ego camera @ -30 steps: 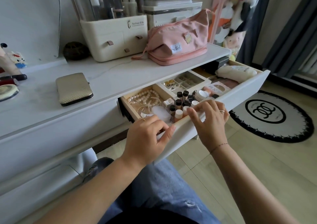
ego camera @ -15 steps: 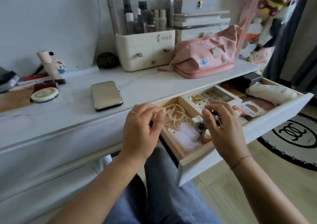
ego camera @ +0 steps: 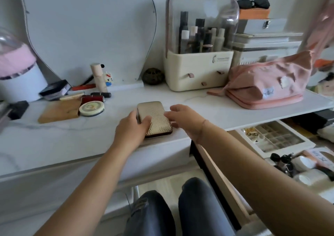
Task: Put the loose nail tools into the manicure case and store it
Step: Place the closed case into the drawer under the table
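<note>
Moved from the drawer [ego camera: 215, 185], left hand [ego camera: 132, 127] grips the manicure case [ego camera: 157, 120]; right hand [ego camera: 182, 117] open alongside.

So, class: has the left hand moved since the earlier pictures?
Yes. The left hand went from the open drawer leftwards to the gold case, which it grips.

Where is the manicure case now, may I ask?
Head view, centre: the manicure case lies on the tabletop, gripped by the left hand, right of the round tin.

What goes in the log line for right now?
left hand grips manicure case | right hand open beside it | case closed on desk | drawer open
</note>
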